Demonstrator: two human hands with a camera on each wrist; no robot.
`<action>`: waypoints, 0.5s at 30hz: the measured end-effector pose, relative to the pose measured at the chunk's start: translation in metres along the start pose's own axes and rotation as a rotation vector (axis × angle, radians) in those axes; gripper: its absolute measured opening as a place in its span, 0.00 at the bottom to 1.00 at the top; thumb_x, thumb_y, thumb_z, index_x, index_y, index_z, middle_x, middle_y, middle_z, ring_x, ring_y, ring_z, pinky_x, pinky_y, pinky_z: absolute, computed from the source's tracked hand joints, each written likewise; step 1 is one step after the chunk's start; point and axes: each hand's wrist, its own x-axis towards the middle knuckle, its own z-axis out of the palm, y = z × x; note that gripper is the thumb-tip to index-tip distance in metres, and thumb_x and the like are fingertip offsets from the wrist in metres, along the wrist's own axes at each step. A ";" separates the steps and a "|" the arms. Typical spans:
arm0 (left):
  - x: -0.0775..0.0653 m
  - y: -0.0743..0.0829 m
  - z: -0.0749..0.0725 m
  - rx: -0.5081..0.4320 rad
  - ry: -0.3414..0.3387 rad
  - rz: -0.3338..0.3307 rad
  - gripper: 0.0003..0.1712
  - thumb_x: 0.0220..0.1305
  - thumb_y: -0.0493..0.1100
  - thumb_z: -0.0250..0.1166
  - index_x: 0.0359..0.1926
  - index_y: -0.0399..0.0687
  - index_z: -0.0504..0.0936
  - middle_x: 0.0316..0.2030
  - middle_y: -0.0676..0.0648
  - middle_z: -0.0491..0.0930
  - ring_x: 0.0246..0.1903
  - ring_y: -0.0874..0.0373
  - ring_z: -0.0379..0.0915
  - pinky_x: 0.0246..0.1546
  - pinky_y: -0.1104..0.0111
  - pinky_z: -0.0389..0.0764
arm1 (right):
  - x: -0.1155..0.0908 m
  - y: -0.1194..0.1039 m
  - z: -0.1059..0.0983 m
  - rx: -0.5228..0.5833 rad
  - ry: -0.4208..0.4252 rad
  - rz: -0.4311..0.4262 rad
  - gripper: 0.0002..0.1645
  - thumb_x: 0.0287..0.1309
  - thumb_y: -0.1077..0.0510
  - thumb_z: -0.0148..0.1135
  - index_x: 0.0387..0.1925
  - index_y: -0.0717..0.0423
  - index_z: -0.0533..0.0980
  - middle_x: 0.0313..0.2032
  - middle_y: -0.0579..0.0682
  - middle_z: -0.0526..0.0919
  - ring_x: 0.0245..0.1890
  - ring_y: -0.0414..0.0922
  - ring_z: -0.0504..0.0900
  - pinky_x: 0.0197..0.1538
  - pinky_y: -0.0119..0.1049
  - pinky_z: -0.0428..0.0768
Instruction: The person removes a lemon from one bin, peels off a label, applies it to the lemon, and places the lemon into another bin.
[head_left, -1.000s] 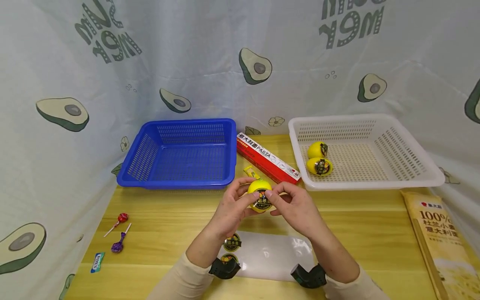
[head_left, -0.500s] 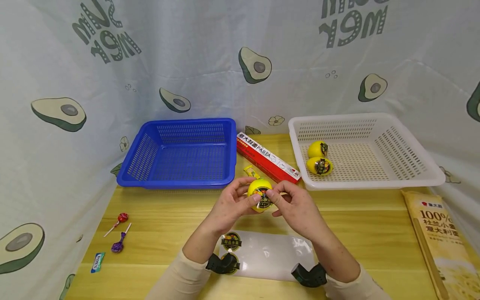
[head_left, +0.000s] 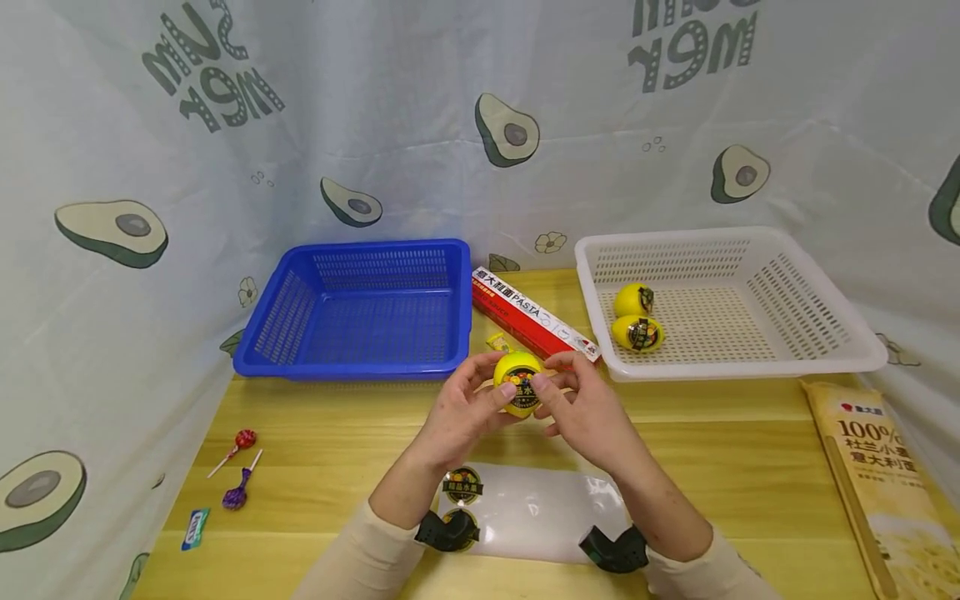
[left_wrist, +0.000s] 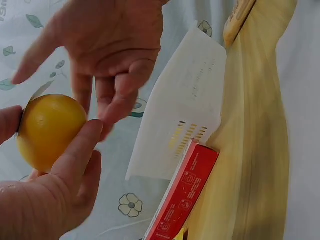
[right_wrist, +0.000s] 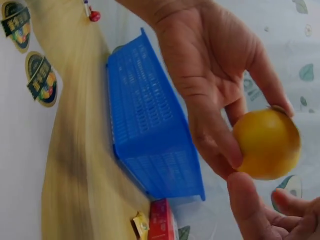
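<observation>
A yellow lemon is held above the table by my left hand, its fingers behind and thumb on the front. A round black fruit sticker covers the lemon's near side, with the left thumb over its edge. My right hand is at the lemon's right side, thumb by the sticker's right edge. In the left wrist view the right thumb stands off the lemon, and its fingers come near the left fingertips. A clear sheet with two stickers lies below the hands.
A blue basket stands at back left. At back right, a white basket holds two stickered lemons. Between them lie a red pasta box and a yellow packet. Lollipops lie left, a pasta bag right.
The lemon has risen slightly and turned a little in the hands, showing more of the sticker's fruit picture. The right fingers have spread a little upward beside it.
</observation>
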 end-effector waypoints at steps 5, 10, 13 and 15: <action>-0.002 -0.006 0.008 0.050 0.012 0.037 0.34 0.71 0.38 0.64 0.72 0.35 0.61 0.61 0.39 0.70 0.51 0.61 0.77 0.50 0.65 0.87 | 0.000 0.002 0.007 -0.113 -0.034 0.026 0.34 0.65 0.38 0.65 0.61 0.57 0.71 0.33 0.55 0.83 0.25 0.47 0.83 0.31 0.37 0.83; -0.005 -0.006 0.012 0.091 0.016 0.044 0.33 0.72 0.37 0.63 0.73 0.36 0.62 0.64 0.35 0.70 0.51 0.61 0.76 0.50 0.67 0.86 | -0.001 0.001 0.008 -0.127 0.007 0.006 0.29 0.64 0.38 0.66 0.51 0.57 0.77 0.29 0.53 0.81 0.23 0.45 0.80 0.29 0.36 0.80; -0.005 -0.006 0.012 0.107 0.012 0.043 0.32 0.72 0.35 0.61 0.73 0.36 0.63 0.64 0.36 0.69 0.49 0.61 0.76 0.50 0.66 0.86 | 0.000 0.002 0.007 -0.132 0.034 -0.012 0.27 0.65 0.38 0.65 0.49 0.58 0.80 0.33 0.54 0.83 0.23 0.46 0.81 0.29 0.35 0.82; -0.004 -0.006 0.012 0.115 0.007 0.042 0.32 0.72 0.35 0.61 0.73 0.37 0.63 0.65 0.38 0.68 0.49 0.61 0.76 0.51 0.66 0.86 | 0.000 0.004 0.006 -0.143 0.050 -0.023 0.27 0.66 0.38 0.65 0.48 0.58 0.81 0.34 0.55 0.85 0.24 0.47 0.82 0.29 0.34 0.83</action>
